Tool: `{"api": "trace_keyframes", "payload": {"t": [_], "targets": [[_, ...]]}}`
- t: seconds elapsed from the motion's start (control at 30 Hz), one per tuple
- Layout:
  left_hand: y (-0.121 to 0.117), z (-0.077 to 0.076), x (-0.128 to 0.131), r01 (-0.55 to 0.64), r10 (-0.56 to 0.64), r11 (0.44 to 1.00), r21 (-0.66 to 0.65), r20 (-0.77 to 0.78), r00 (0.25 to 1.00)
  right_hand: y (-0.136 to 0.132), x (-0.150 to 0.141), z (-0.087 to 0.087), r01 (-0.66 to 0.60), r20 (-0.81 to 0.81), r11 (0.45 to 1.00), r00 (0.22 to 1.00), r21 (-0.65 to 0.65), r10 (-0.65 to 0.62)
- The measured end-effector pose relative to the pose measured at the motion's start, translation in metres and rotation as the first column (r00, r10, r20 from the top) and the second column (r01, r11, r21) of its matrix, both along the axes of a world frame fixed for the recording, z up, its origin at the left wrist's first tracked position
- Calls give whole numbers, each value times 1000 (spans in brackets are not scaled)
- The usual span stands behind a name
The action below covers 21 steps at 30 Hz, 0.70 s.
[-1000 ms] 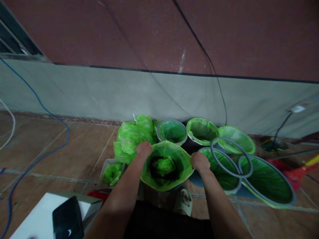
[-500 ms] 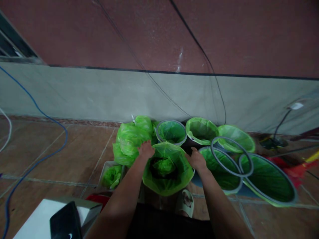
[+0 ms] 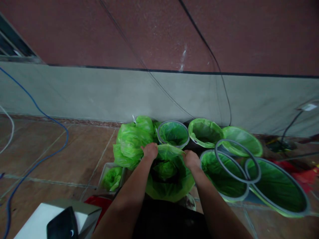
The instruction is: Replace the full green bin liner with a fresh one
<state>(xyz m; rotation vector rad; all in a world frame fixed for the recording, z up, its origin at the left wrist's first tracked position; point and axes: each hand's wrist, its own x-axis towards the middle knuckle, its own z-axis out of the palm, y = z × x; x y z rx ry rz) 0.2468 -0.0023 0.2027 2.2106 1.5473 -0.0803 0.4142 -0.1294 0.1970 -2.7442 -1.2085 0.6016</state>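
A green plastic bag (image 3: 169,194) stands in front of me with its mouth wide, and a crumpled green bundle (image 3: 165,170) lies inside it. My left hand (image 3: 151,151) is closed on the far left part of the bag's rim. At the far right part of the same rim, my right hand (image 3: 191,159) pinches the plastic. Between both hands the far edge is pulled fairly straight. Left of my left hand rests a heap of full green bags (image 3: 132,137). Whether a bin stands under the bag I hold is hidden.
Several green-lined bins, such as the grey-rimmed bin (image 3: 173,132), stand along the wall and to the right. A loose grey ring (image 3: 238,161) lies across two bins. At left are a small tub (image 3: 111,177), a white box (image 3: 37,220) with a dark phone (image 3: 62,224), and a blue cable (image 3: 37,159).
Both hands have closed on the bag's far rim and moved slightly nearer each other. That edge has been drawn up and straightened. The view has shifted slightly.
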Motion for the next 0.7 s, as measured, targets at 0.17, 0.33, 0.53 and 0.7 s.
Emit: {"api": "trace_keyframes", "payload": {"t": [0.17,0.33,0.53,0.7], "targets": [[11,5,1,-87,87,996,-15,42,995,1,7,1,57,11,997,998,51,-58],[12,9,-4,-112,113,994,-21,47,993,0,10,6,83,7,993,996,89,-84],[15,16,-16,-94,94,995,-36,-3,996,-2,4,22,91,-7,991,996,96,-91],[15,19,-45,-106,102,993,-57,-80,992,-20,-1,35,111,-23,993,993,-50,-112]]}}
